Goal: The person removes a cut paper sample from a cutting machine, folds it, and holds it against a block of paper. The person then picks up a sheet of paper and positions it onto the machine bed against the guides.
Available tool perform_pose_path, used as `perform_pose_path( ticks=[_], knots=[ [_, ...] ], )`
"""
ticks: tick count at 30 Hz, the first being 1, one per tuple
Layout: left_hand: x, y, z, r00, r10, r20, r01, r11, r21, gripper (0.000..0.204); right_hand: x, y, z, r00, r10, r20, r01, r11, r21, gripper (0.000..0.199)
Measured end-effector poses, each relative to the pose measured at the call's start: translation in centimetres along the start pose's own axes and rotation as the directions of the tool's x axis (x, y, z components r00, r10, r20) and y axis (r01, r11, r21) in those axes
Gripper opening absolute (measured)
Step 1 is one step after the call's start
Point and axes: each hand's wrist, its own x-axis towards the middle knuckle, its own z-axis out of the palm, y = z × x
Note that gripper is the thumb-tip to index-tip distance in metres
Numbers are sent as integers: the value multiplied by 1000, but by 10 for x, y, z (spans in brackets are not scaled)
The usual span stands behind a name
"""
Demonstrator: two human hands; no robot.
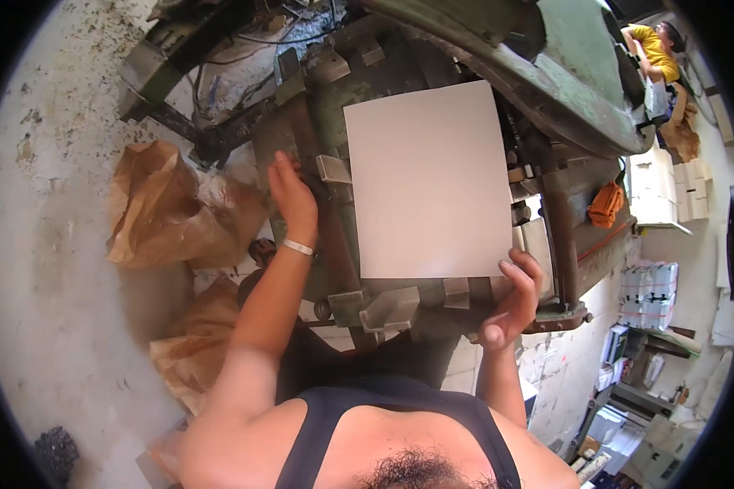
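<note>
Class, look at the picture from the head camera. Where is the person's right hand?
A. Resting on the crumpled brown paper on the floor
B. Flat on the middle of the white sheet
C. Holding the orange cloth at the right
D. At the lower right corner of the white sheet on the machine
D: the right hand curls at the lower right corner of the white sheet, which lies on the green machine.

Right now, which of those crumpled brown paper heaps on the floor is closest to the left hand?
The upper brown paper heap, level with the left hand just left of the machine. The lower heap lies further down, beside the person's upper arm.
</note>
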Motion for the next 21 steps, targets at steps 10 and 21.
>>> perform_pose_path(
  ticks=[10,21],
  knots=[
    [-46,36,-23,968,32,250,-25,999,-31,85,7,-7,-6,1000,-21,5,21,999,35,95],
    [-6,43,-74,779,-6,627,6,1000,2,102,7,-6,-5,999,-44,24,43,998,38,90]
  ],
)
